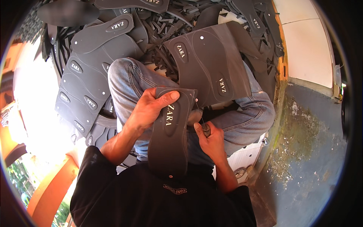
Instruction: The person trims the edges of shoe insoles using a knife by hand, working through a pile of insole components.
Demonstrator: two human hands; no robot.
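Note:
My left hand (145,109) grips the upper end of a black foam sole piece (168,147), thumb on top. The piece has an oval pad with pale lettering, and its lower end rests against my shirt. My right hand (212,142) is closed round the dark handle of a thin-bladed knife (206,129). Its narrow blade points up along the right edge of the sole piece; whether it touches the foam I cannot tell. Across my raised right leg lies a larger black foam sheet (211,56) with sole outlines and two oval pads.
Stacked printed foam sheets (85,85) lie to the left, with a cut sole (104,33) on top. Black offcuts (159,43) are heaped ahead of my legs. Worn grey floor (314,143) and a pale tiled ledge (306,41) are on the right.

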